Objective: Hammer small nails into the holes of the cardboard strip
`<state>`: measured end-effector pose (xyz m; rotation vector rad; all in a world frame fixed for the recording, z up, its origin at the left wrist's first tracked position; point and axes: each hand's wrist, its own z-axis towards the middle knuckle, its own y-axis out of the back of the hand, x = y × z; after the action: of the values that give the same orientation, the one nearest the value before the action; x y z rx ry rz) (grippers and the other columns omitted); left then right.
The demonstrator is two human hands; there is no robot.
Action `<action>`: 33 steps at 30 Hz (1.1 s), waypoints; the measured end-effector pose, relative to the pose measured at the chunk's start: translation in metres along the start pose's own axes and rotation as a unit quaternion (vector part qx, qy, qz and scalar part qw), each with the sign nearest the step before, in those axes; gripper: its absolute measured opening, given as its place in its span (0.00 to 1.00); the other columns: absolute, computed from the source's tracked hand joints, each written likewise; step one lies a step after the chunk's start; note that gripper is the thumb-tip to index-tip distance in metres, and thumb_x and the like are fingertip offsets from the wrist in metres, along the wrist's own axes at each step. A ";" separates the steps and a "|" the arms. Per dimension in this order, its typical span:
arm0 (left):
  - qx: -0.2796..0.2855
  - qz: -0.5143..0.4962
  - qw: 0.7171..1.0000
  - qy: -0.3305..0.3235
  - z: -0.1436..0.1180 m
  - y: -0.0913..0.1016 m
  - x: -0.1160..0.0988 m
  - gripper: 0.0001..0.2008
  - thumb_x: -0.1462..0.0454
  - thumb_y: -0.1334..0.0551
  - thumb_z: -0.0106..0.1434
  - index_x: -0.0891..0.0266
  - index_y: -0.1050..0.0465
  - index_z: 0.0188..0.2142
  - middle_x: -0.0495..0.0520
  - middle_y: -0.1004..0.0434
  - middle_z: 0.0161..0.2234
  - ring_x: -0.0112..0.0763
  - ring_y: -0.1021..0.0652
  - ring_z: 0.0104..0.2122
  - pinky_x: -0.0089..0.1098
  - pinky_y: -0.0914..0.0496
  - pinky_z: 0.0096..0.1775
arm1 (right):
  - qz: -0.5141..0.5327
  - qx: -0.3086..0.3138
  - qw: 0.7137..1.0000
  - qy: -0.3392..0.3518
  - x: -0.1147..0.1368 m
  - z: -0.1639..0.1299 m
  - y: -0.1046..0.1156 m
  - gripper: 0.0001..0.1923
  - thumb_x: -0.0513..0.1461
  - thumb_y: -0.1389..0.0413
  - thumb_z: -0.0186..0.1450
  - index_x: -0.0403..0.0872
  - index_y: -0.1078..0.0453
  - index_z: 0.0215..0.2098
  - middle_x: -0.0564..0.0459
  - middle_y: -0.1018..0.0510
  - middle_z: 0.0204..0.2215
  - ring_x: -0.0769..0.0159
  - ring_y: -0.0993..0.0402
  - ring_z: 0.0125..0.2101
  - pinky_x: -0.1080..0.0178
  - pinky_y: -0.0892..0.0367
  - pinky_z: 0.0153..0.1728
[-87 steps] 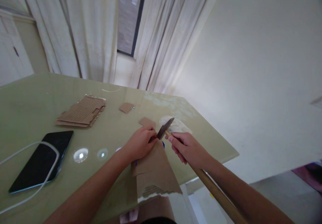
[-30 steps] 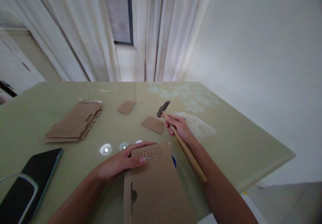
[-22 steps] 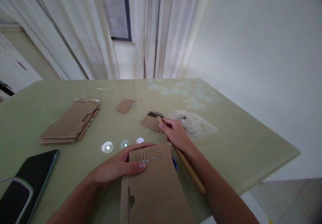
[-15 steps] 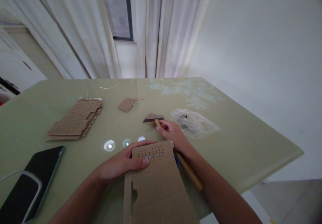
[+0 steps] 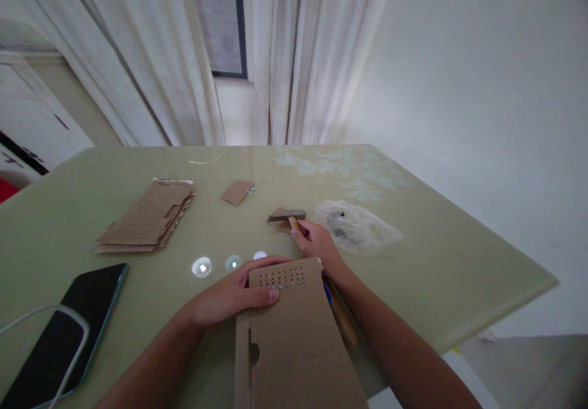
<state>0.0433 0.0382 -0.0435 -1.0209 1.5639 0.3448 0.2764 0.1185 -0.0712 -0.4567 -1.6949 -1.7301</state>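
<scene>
hammer (image 5: 294,219) on table (image 5: 436,262) | plastic bag (image 5: 356,228) right of it | card stack (image 5: 149,216) far left

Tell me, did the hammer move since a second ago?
Yes. The hammer came down: its head was up in the air before, and now it lies flat on the small cardboard scrap on the table, with the right hand around the handle.
</scene>
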 end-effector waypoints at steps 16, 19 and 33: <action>-0.018 0.002 1.000 0.010 -0.001 0.001 0.002 0.41 0.49 0.21 0.56 0.53 0.27 0.67 0.57 0.17 0.57 0.47 0.19 0.54 0.41 0.26 0.55 | -0.067 0.089 0.991 0.078 -0.004 0.004 0.018 0.06 0.40 0.41 0.70 0.46 0.25 0.37 0.55 0.24 0.26 0.65 0.33 0.28 0.63 0.47 0.32; -0.026 0.021 0.999 0.000 -0.002 0.002 0.002 0.39 0.50 0.22 0.57 0.53 0.25 0.66 0.57 0.17 0.57 0.47 0.19 0.55 0.40 0.26 0.55 | -0.047 0.076 0.993 0.074 -0.003 0.003 0.019 0.08 0.40 0.43 0.71 0.46 0.27 0.34 0.56 0.27 0.24 0.66 0.35 0.26 0.62 0.49 0.31; -0.116 -0.030 0.993 0.019 -0.010 0.033 -0.007 0.43 0.53 0.19 0.52 0.57 0.26 0.65 0.60 0.15 0.54 0.46 0.16 0.47 0.36 0.22 0.47 | -0.102 0.054 0.992 0.057 0.002 0.000 0.013 0.10 0.39 0.44 0.77 0.46 0.25 0.38 0.49 0.19 0.33 0.61 0.28 0.33 0.61 0.47 0.34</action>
<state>0.0109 0.0530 -0.0444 -1.2567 1.5486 0.4765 0.2831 0.1187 -0.0601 -0.1353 -1.7916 -1.7595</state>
